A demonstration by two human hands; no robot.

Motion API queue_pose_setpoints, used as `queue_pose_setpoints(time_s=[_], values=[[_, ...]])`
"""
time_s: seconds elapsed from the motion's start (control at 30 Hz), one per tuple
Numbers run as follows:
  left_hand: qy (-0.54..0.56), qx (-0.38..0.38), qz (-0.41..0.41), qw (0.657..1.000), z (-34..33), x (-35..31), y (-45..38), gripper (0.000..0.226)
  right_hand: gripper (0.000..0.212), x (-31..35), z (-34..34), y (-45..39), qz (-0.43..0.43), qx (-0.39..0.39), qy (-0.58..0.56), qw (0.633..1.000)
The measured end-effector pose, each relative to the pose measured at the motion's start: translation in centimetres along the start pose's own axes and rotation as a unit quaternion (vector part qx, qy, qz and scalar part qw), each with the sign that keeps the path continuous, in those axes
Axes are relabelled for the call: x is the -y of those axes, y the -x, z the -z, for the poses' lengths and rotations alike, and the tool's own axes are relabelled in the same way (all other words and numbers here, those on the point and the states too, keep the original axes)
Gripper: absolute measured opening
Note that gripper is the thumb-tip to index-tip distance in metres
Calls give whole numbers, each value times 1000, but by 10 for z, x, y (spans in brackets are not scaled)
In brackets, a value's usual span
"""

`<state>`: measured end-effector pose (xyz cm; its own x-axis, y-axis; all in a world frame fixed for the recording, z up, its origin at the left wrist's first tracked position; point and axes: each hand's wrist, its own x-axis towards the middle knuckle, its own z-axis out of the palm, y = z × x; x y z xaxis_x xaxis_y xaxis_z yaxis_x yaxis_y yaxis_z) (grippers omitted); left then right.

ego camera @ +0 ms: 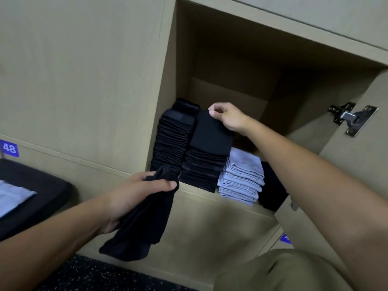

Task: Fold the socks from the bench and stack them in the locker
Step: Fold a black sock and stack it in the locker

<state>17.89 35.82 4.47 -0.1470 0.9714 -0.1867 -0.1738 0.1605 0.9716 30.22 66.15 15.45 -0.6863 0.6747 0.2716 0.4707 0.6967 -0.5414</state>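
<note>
I see my right hand [227,118] pinching a folded black sock [212,135] atop the middle black stack [201,171] inside the open beige wooden locker [210,49]. My left hand [134,198] grips a limp, unfolded black sock [138,225] below.

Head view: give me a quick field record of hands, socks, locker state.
left hand: grips a loose black sock that hangs down in front of the locker, outside it
right hand: pinches the top edge of a folded black sock above the middle stack
locker: open, hinge visible on the door at right
left stack: black socks, tallest
middle stack: black socks
right stack: grey socks, lowest
bench: at far left, grey fabric lying on it
</note>
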Motion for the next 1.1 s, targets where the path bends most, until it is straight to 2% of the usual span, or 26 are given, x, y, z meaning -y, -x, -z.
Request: queue_pose_setpoints(time_s=[0.17,0.3,0.4,0.57,0.67,0.8,0.87,1.0,1.1], values=[[5,-5,8,1000,2,2,0,13,19,-7,-12,-6,-17,42,1,999],[6,-15,13,1000,1,3,-1,26,17,-13,-21,-8,-22,55,8,998],[2,-9,10,1000,0,2,-2,15,18,-18,-27,-10,-32,52,19,998],[-16,8,21,1000,2,3,-2,14,10,-26,-38,-12,-60,21,11,998],[-15,8,26,1000,3,6,-4,18,10,-24,-41,-10,-76,10,44,996],[-3,2,41,999,9,8,-7,24,11,-8,-40,4,-76,-48,77,993],[14,-4,47,999,11,7,-7,30,13,0,-44,16,-73,-66,105,990],[94,-48,67,992,9,-4,-7,27,32,11,-60,45,-90,-31,193,977],[139,-80,80,984,13,-11,-9,30,32,24,-71,70,-49,-100,209,972]])
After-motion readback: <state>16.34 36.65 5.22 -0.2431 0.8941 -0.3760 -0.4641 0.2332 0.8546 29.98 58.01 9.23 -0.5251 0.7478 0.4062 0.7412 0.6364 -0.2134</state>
